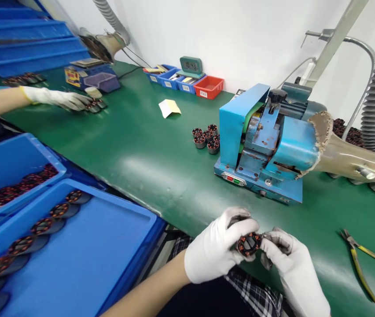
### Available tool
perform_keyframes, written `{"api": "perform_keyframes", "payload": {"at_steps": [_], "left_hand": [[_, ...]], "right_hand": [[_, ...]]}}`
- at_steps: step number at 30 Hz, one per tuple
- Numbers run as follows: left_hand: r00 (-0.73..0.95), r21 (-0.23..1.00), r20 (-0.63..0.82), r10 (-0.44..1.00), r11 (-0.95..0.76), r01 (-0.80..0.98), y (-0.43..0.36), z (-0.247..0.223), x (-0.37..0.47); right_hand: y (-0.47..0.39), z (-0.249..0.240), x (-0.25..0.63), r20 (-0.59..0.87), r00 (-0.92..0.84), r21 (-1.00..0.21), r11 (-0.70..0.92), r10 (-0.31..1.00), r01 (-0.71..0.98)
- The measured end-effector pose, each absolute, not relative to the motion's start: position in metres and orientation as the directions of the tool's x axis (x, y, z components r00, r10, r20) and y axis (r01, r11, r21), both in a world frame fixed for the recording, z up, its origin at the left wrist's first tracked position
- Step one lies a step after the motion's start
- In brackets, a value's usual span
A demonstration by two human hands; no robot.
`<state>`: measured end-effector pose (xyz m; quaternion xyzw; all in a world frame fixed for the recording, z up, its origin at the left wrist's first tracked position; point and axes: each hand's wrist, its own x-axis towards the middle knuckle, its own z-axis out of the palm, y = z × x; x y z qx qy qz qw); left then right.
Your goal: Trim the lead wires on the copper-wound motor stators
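Note:
My left hand (pixel 222 246), in a white glove, grips a small round motor stator (pixel 248 245) with copper windings and a dark slotted core. Its open face is turned up toward me, above the table's front edge. My right hand (pixel 284 255), also gloved with greyed fingertips, is pinched closed at the stator's right edge. Whatever lies between those fingertips, perhaps a wire end, is too small to make out. Several similar stators (pixel 200 141) stand grouped on the green table (pixel 134 149) beside the blue belt machine (pixel 256 145).
Yellow-handled cutting pliers (pixel 359 259) lie open at right. A blue tray (pixel 85 259) with a row of stators is at left, near another blue bin (pixel 12 158). A co-worker's gloved hand (pixel 58 97) touches stators farther back. Small bins (pixel 209 87) line the wall.

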<state>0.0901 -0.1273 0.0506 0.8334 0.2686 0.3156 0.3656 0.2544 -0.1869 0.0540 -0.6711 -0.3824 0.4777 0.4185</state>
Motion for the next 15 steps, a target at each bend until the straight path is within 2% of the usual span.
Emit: {"api": "perform_keyframes", "payload": {"at_steps": [3,6,10,12,15], "left_hand": [[0.645,0.85,0.312,0.698,-0.508,0.139,-0.127,0.041,0.092],[0.669,0.904,0.243,0.703,-0.414,0.106,-0.129,0.041,0.091],[0.69,0.835,0.346,0.636,-0.544,0.084,-0.129,0.048,0.085],[0.698,0.818,0.326,0.638,-0.56,0.129,-0.126,0.051,0.083],[0.782,0.86,0.187,0.594,-0.483,0.161,-0.119,0.052,0.081]], "right_hand": [[-0.185,0.051,0.254,-0.404,0.196,-0.913,-0.407,0.893,-0.029],[-0.182,0.052,0.252,-0.403,0.245,-0.91,-0.416,0.882,-0.001],[-0.183,0.054,0.25,-0.436,0.182,-0.899,-0.433,0.881,-0.061],[-0.185,0.05,0.251,-0.465,0.132,-0.885,-0.454,0.876,-0.104],[-0.186,0.041,0.252,-0.431,0.14,-0.898,-0.439,0.891,0.029]]}}
